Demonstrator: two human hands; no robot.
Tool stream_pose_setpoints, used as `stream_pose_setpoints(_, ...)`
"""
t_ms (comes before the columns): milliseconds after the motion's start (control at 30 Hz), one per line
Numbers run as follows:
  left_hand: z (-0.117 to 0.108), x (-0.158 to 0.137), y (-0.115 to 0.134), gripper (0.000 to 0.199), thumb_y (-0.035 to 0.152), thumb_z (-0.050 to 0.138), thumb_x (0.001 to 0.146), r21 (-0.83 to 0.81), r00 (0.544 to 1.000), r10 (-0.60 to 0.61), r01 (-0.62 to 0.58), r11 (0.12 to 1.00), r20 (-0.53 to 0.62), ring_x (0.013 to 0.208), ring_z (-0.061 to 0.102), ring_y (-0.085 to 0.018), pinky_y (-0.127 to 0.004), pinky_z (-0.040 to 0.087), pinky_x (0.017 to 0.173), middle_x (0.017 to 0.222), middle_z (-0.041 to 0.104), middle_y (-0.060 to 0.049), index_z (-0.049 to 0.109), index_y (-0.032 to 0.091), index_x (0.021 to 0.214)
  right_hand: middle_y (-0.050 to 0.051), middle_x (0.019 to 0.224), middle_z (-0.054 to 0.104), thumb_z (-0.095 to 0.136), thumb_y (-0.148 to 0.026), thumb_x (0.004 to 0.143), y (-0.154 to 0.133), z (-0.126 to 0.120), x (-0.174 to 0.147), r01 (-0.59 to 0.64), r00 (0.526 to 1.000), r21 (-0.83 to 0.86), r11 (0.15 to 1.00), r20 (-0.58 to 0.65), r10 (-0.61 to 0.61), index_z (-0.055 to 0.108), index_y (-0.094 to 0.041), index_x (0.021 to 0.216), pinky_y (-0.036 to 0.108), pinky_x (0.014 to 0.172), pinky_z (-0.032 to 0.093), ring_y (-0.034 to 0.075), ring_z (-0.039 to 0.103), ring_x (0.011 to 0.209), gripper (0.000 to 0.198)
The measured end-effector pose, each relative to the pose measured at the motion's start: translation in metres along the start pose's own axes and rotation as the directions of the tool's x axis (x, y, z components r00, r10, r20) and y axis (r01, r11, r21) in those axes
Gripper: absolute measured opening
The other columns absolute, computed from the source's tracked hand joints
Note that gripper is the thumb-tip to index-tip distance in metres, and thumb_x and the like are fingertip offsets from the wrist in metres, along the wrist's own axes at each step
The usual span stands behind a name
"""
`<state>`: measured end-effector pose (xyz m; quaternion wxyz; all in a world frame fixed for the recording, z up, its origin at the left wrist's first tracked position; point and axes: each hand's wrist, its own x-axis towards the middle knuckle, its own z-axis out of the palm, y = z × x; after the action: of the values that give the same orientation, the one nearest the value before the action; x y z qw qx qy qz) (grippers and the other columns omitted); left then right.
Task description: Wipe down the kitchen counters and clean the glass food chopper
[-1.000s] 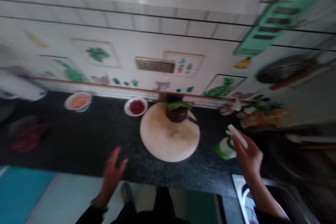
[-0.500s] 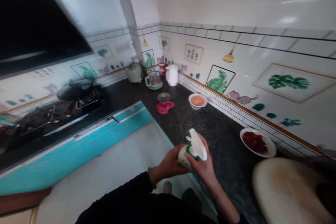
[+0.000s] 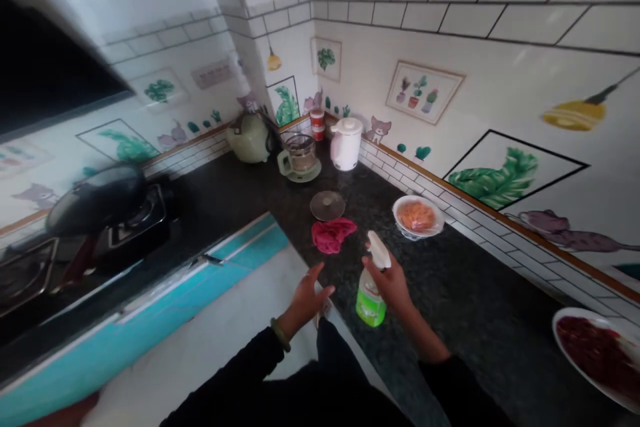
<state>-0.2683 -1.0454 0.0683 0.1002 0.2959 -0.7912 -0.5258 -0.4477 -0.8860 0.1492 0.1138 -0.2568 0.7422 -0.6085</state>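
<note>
My right hand (image 3: 393, 283) grips a spray bottle (image 3: 371, 307) by the neck, just under its white trigger head. The bottle is upright, with a green lower part, over the dark countertop. To its left, my left hand (image 3: 306, 295) is empty near the counter's edge, thumb and fingers apart. Beyond both hands lies a crumpled magenta cloth (image 3: 333, 234). A round, grey, lid-like disc (image 3: 327, 205) is just behind the cloth.
A bowl of orange shreds (image 3: 418, 217) stands right of the cloth; a plate of dark red food (image 3: 595, 353) is farther right. At the back are a white kettle (image 3: 347, 145), a glass pot (image 3: 301, 157) and a green appliance (image 3: 250, 139). A wok (image 3: 100, 197) sits on the stove at left.
My left hand has let go of the spray bottle and moved left. The bottle has gone from tilted to upright in my right hand. The view has shifted closer to the counter corner.
</note>
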Motion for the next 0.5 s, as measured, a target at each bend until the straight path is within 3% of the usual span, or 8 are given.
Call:
stream_pose_setpoints(100, -0.033, 0.050, -0.017, 0.062, 0.035, 0.070, 0.087, 0.090, 1.000, 0.008, -0.007, 0.996, -0.006, 0.145, 0.052, -0.031, -0.054, 0.045, 0.119, 0.154, 0.057, -0.014, 0.056, 0.022, 0.146, 0.011, 0.110, 0.076, 0.071, -0.055, 0.085, 0.020, 0.033, 0.039, -0.061, 0.998, -0.035, 0.998, 0.010, 0.062, 0.064, -0.018, 0.133, 0.040, 0.089, 0.057, 0.025, 0.070, 0.094, 0.060)
stream_pose_setpoints(200, -0.054, 0.087, -0.026, 0.057, 0.034, 0.067, 0.089, 0.096, 0.999, -0.026, 0.028, 0.995, -0.023, 0.142, 0.055, -0.031, -0.054, 0.049, 0.115, 0.152, 0.058, -0.015, 0.058, 0.021, 0.144, 0.010, 0.096, 0.076, 0.060, -0.060, 0.091, 0.030, 0.065, 0.066, -0.191, 0.980, -0.036, 0.981, 0.051, 0.192, 0.066, -0.015, 0.128, 0.038, 0.083, 0.057, 0.025, 0.070, 0.086, 0.059)
stream_pose_setpoints(400, -0.071, 0.140, -0.042, 0.052, 0.027, 0.069, 0.087, 0.025, 0.993, -0.118, 0.118, 0.993, 0.011, 0.129, 0.064, -0.028, -0.049, 0.054, 0.109, 0.145, 0.063, -0.012, 0.062, 0.023, 0.139, 0.011, 0.119, 0.075, 0.061, -0.055, 0.088, 0.056, 0.122, 0.092, -0.217, 0.966, -0.218, 0.951, 0.094, 0.242, 0.069, -0.019, 0.124, 0.041, 0.098, 0.053, 0.028, 0.070, 0.109, 0.051)
stream_pose_setpoints(500, -0.083, 0.168, -0.051, 0.050, 0.027, 0.067, 0.088, 0.000, 0.993, -0.100, 0.101, 0.995, 0.059, 0.129, 0.064, -0.026, -0.047, 0.055, 0.109, 0.145, 0.063, -0.011, 0.062, 0.024, 0.138, 0.009, 0.113, 0.077, 0.058, -0.053, 0.091, 0.065, 0.139, 0.100, -0.351, 0.924, -0.300, 0.887, 0.041, 0.380, 0.070, -0.022, 0.122, 0.037, 0.093, 0.054, 0.027, 0.072, 0.104, 0.045)
